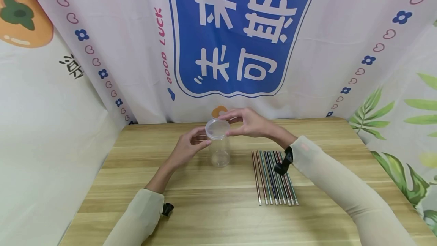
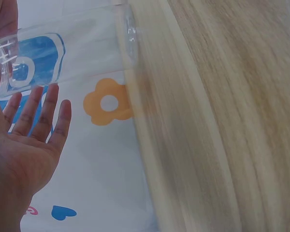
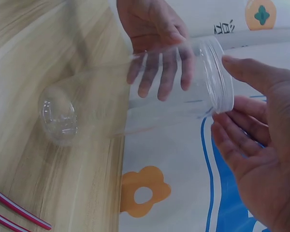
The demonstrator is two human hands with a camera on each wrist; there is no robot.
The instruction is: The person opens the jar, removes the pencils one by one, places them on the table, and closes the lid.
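Note:
A clear plastic jar (image 1: 219, 153) stands upright near the back of the table, capped by a translucent lid (image 1: 217, 129). My right hand (image 1: 250, 123) pinches the lid's rim between thumb and fingertips, plainer in the right wrist view, where the lid (image 3: 220, 75) faces the palm. On the jar's other side is my left hand (image 1: 187, 148), its fingers fairly straight behind the wall and the thumb near the lid. In the left wrist view, the left hand (image 2: 31, 150) has its fingers spread beside the jar (image 2: 87, 43); whether they touch it I cannot tell.
Several slim pencils (image 1: 268, 177) in red, green and dark colours lie side by side on the wooden table (image 1: 205, 215), partly under the right wrist. A printed cloth (image 1: 143, 98) hangs right behind the table's back edge, with more cloth at both sides.

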